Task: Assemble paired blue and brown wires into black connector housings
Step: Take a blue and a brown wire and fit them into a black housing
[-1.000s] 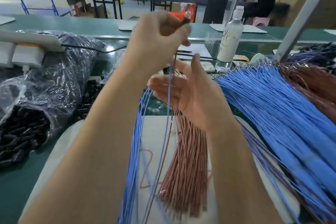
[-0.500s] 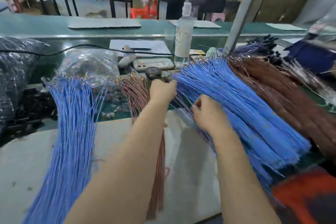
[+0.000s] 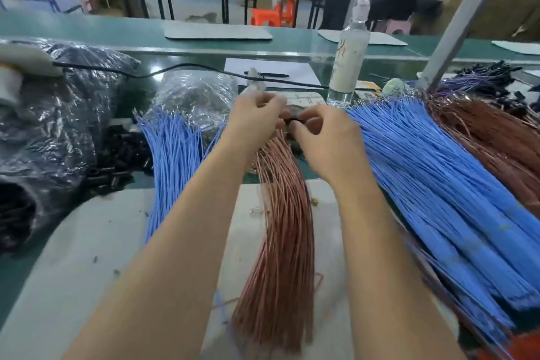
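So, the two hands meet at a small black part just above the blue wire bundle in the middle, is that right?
Not quite. The head view shows the left hand and right hand meeting at the black part above the brown wire bundle, not a blue one. The small blue bundle and the large blue bundle lie on either side of it.

Wire bundles on green bench

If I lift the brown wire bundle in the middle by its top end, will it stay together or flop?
Probably floppy: the brown wire bundle curves along its length on the mat. Likely to splay, since no tie shows and strands fan out at the lower end. Strands look thin, so probably light.
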A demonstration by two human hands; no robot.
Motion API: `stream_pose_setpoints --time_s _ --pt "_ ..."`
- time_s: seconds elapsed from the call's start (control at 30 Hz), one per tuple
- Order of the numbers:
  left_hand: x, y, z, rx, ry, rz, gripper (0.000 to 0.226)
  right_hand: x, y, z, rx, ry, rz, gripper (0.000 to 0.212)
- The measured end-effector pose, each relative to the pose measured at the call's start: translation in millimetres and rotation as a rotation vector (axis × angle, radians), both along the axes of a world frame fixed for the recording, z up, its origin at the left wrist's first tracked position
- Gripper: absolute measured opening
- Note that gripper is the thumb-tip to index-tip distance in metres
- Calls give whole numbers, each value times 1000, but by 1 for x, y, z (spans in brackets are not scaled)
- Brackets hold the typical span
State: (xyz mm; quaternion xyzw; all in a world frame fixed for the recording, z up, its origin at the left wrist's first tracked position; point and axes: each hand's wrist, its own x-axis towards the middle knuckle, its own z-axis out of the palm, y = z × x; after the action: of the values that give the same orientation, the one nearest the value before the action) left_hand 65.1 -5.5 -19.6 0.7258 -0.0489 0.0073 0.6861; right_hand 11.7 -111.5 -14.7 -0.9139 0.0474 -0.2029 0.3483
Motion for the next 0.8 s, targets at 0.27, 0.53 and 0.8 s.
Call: stream_pose_setpoints --time_s 0.27,0.53,0.8 --pt "-14 153 -1 -523 19 498 18 36 138 -19 -28 244 471 26" --pt "-30 214 -19 -683 68 642 20 49 207 -53 -344 211 443 40" --pt "-32 207 -20 -698 86 634 11 47 213 -58 -426 193 301 43"
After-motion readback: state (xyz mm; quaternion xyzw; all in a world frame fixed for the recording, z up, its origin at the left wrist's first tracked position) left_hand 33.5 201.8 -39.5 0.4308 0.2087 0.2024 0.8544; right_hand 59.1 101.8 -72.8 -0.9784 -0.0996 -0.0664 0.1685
